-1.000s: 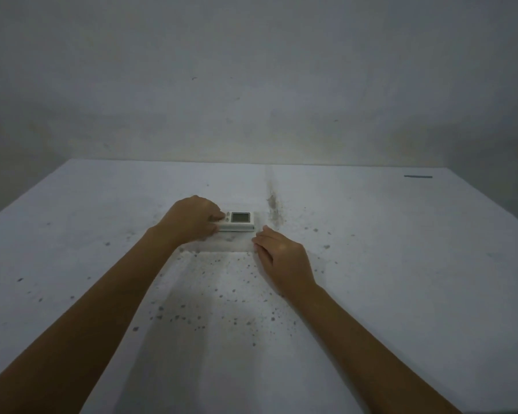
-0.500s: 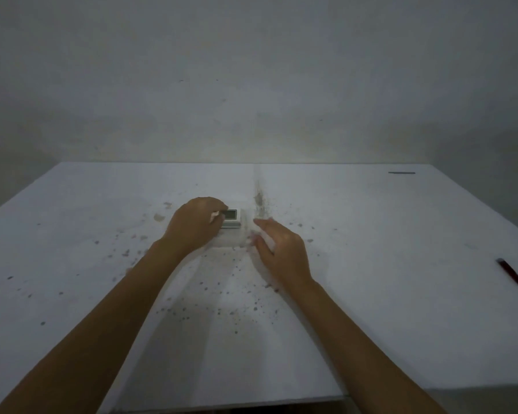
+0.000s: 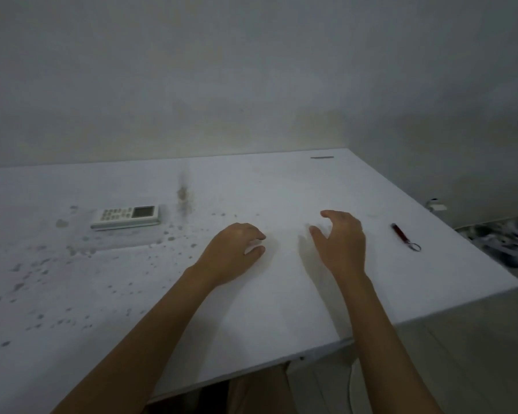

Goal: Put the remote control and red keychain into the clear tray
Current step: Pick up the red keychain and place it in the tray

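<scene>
The white remote control (image 3: pixel 126 217) lies flat at the left of the table, screen end to the right. It rests inside the faint outline of the clear tray (image 3: pixel 123 245), whose edges are hard to make out. The red keychain (image 3: pixel 400 233), with its metal ring toward me, lies near the table's right edge. My left hand (image 3: pixel 232 253) hovers mid-table with loosely curled fingers, holding nothing. My right hand (image 3: pixel 340 245) is open, fingers spread, a hand's width left of the keychain. Neither hand touches an object.
The white table (image 3: pixel 281 309) is speckled with dark spots on its left half. Its right edge and near corner are close to the keychain. Blurred clutter (image 3: pixel 503 243) lies on the floor beyond the right edge. A grey wall stands behind.
My left hand has let go of the remote, which stays at the left. Both hands have moved right toward the keychain, and the view has swung right.
</scene>
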